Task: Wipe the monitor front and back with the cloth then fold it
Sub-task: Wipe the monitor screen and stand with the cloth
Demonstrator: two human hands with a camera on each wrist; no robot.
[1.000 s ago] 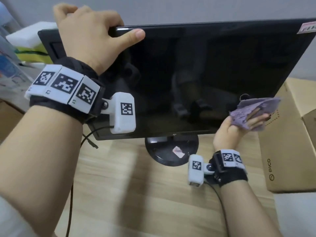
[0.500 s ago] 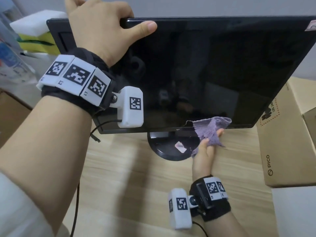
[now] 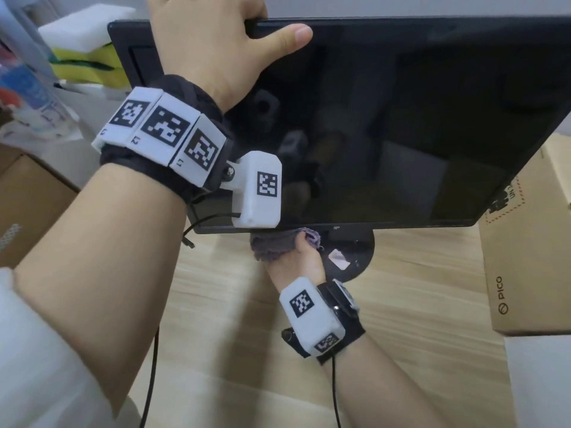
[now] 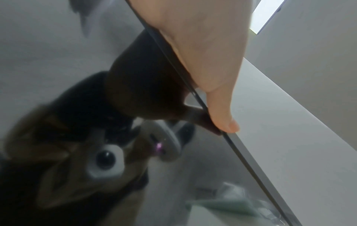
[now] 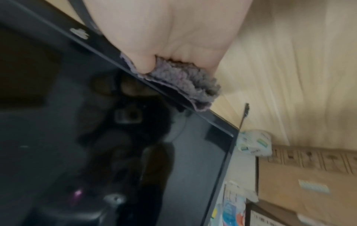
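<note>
Gripping the top edge of the flat black monitor (image 3: 386, 118), my left hand (image 3: 210, 47) has its thumb laid on the glossy front and its fingers curled over the top to the back. My right hand (image 3: 296, 257) holds the fuzzy purple cloth (image 3: 275, 242) bunched in its fingers, pressed against the monitor's bottom bezel just left of the round black stand base (image 3: 355, 257); from the right wrist the cloth (image 5: 183, 85) lies along that bezel under my thumb.

To the right of my right hand sits a brown cardboard box (image 3: 525, 257) printed "PICO", its flaps shut, so I cannot tell what is inside. Another brown box (image 3: 27, 205) sits to the left of my left forearm, contents also hidden.

A second ago my right hand held the cloth up at the screen's lower right part; half a second ago it was at the bottom edge right of the stand; now it is left of the stand's middle, so the cloth has travelled leftward along the bottom. My left hand has kept its hold on the top edge.

The monitor stands on the pale wooden worktop (image 3: 401, 350), its dark screen off and reflecting my arms and wrist cameras.
</note>
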